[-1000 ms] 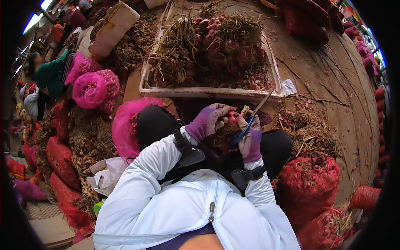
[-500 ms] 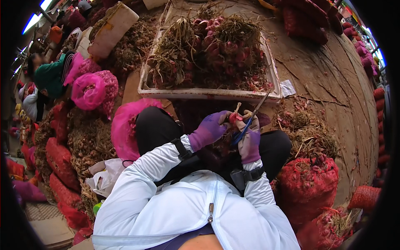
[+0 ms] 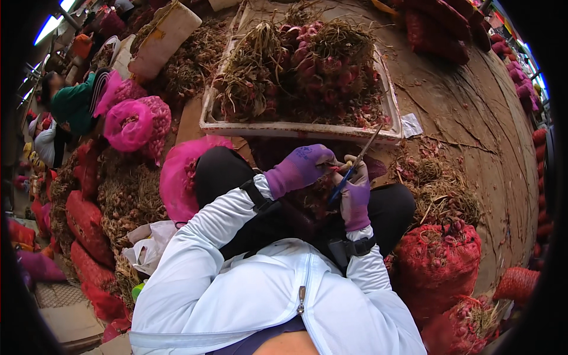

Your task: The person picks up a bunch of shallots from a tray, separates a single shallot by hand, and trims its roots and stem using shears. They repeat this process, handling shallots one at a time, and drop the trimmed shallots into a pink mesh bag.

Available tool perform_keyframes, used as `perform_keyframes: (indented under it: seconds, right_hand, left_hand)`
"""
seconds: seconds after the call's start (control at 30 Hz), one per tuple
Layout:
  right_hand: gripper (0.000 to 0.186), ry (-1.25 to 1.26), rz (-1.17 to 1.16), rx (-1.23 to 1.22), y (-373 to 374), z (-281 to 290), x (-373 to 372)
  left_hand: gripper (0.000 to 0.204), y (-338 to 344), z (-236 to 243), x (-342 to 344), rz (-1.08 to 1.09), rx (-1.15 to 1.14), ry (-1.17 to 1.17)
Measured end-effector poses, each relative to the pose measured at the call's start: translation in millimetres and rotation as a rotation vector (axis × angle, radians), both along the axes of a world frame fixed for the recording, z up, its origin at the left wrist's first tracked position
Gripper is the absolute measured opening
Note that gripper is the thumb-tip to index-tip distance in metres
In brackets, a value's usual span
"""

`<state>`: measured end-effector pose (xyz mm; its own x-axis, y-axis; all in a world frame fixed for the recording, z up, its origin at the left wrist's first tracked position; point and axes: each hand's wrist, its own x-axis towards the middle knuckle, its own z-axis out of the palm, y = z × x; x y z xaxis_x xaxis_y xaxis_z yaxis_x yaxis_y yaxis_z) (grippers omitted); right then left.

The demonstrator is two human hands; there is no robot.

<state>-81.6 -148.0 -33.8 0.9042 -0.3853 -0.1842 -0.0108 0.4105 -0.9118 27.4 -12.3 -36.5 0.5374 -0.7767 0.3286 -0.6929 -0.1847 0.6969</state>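
My left hand [image 3: 300,171], in a purple glove, is closed in a pinch on a small reddish shallot [image 3: 335,169]; the fingers hide most of it. Close beside it, my right hand [image 3: 356,200] wears a similar glove and grips scissors [image 3: 370,144] with blue handles. Their blades point up and to the right, past the fingertips, toward the box's near edge. Both hands are held over my lap, with the fingertips almost meeting. Beyond them stands a shallow white foam box [image 3: 266,128] holding dry-stalked bundles of shallots [image 3: 319,77].
Dry stalks and skins [image 3: 441,183] lie to my right, above a full red mesh sack [image 3: 438,260]. A pink mesh bag [image 3: 177,180] rests by my left knee, near a white plastic bag [image 3: 151,245]. A co-worker in a green top [image 3: 74,106] sits at far left.
The shallot between my hands showed more of its red body and stalk before; now less of it is visible. My left hand has moved slightly up, and the scissors have turned a little.
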Motion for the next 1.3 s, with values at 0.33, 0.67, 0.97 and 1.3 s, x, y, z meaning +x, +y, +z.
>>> perform_keyframes:
  seconds: [0.33, 0.67, 0.97, 1.3]
  right_hand:
    - [0.042, -0.141, -0.088, -0.108, 2.4, 0.2, 0.3]
    - [0.041, -0.225, -0.103, -0.143, 7.3, -7.0, -1.3]
    - [0.037, -0.094, -0.14, 0.01, 4.2, -6.5, 0.5]
    - [0.042, -0.099, -0.158, 0.177, -2.4, -15.6, -1.5]
  left_hand:
    - [0.034, 2.7, -3.8, -1.5, 0.259, -0.297, 1.236]
    - [0.032, 4.1, 7.4, -24.6, -0.042, -0.159, 1.235]
    - [0.033, -4.3, -21.5, -40.3, 0.27, 0.022, 0.337]
    - [0.039, -12.1, -13.0, -47.8, 0.254, -0.117, 0.291]
